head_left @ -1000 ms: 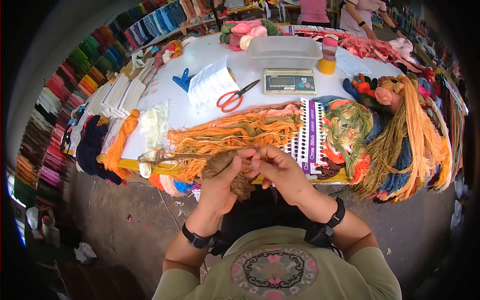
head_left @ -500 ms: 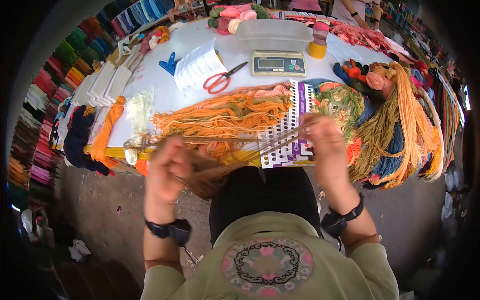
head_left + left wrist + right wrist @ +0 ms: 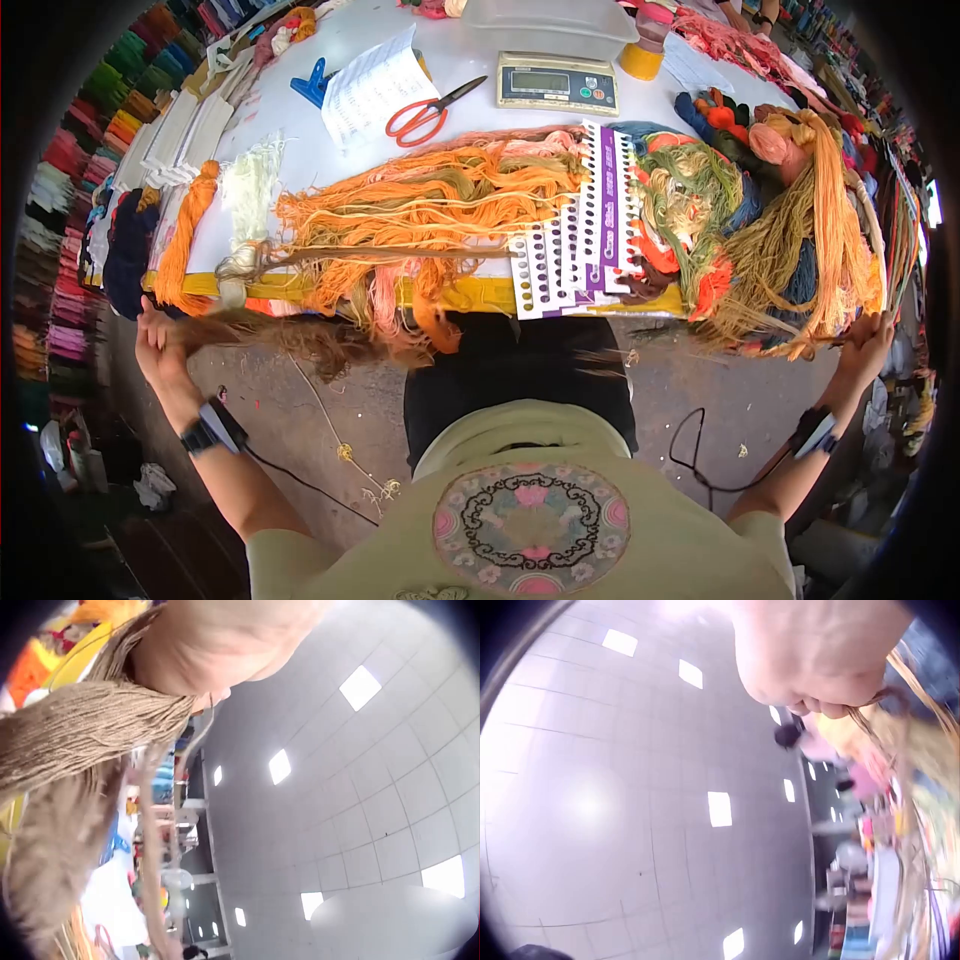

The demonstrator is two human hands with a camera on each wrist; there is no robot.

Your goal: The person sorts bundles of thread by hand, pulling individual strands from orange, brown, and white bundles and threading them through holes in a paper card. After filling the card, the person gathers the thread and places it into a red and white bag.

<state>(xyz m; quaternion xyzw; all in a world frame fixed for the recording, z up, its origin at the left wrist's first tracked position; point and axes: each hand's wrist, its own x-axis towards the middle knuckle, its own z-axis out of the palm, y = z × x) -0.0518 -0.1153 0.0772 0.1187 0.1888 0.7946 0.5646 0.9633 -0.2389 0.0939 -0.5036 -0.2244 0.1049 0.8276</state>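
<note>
Head view: rows of coloured yarn (image 3: 60,215) hang beyond the left edge of a white table (image 3: 290,140), which has a yellow strip along its near edge; grey floor (image 3: 260,430) shows below. Left wrist view: a tiled ceiling (image 3: 352,802) with lit square panels.

On the table, left to right: navy yarn (image 3: 130,255) and an orange skein (image 3: 188,235) hang over near the near-left corner; beside them, cream thread (image 3: 252,190). Farther from the near edge lie a blue clip (image 3: 313,83), a written sheet (image 3: 375,92), red-handled scissors (image 3: 420,122) and a digital scale (image 3: 557,83), with a clear tub (image 3: 545,25) behind it. An orange and olive heap (image 3: 430,205) lies along the near edge, its right end meeting overlapping shade cards (image 3: 608,200). A peach skein (image 3: 830,200) hangs over toward the near-right corner.

Left hand (image 3: 162,348), outside the near-left corner: fingers curled closed round a brown skein (image 3: 290,338), which passes under the hand and trails rightward just in front of the near edge. Right hand (image 3: 866,345), by the near-right corner: fingers curled tight on thin brown strands (image 3: 866,724), which emerge beneath them.

Count: hands, two; brown skein, one; clip, one; written sheet, one; scissors, one pair; scale, one; tub, one; shade cards, at least three; strands too blurred to count
</note>
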